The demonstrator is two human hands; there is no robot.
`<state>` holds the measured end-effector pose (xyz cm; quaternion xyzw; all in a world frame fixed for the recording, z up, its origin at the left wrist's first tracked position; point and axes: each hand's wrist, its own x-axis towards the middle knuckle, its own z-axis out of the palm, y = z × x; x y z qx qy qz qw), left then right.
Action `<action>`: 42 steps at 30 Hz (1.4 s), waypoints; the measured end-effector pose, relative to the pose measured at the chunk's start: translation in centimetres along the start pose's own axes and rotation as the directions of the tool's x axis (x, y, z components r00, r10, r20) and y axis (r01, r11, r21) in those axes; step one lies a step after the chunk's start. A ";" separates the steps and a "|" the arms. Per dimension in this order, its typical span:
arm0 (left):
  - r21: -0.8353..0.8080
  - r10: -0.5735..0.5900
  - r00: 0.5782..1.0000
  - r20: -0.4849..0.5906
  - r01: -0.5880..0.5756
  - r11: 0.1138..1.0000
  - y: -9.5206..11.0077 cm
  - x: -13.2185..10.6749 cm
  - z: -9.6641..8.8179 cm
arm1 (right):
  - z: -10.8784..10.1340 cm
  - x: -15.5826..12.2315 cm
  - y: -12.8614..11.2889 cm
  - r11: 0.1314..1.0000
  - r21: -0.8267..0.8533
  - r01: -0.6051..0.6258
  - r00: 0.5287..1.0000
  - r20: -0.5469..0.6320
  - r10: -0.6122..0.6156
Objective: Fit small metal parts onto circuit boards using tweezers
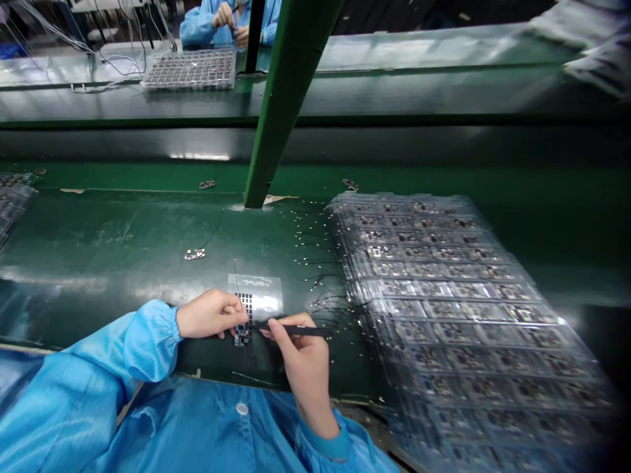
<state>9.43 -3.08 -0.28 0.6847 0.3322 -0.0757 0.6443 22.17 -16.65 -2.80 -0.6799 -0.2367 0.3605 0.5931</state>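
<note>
My left hand (210, 314) is closed in a pinch on a small dark circuit board (241, 336) near the front edge of the green bench. My right hand (298, 358) grips black tweezers (296, 330) whose tip points left at that board. Just behind the board lies a shiny sheet (261, 295) carrying a grid of small black squares. Thin black wires (320, 289) lie scattered to the right of the sheet.
A tall stack of clear trays (444, 309) filled with small boards stands at the right. One loose small board (194, 254) lies mid-bench. A green post (280, 105) slants up from the bench. Across the conveyor, another person in blue (227, 20) works behind a tray (192, 69).
</note>
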 end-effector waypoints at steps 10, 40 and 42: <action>0.018 0.003 1.000 0.006 -0.003 1.000 -0.4 0.0 0.0 | 0.0 0.0 -0.1 1.000 -0.017 0.002 1.000 0.000 -0.002; -0.088 0.090 0.984 -0.155 -0.104 0.991 -1.0 0.3 0.5 | 0.0 -0.2 2.1 0.989 0.116 -0.096 0.995 0.039 0.092; -0.026 0.188 0.967 -0.171 -0.195 0.980 -1.8 0.4 0.9 | 0.5 -0.1 2.1 0.990 0.115 -0.085 0.995 0.067 0.078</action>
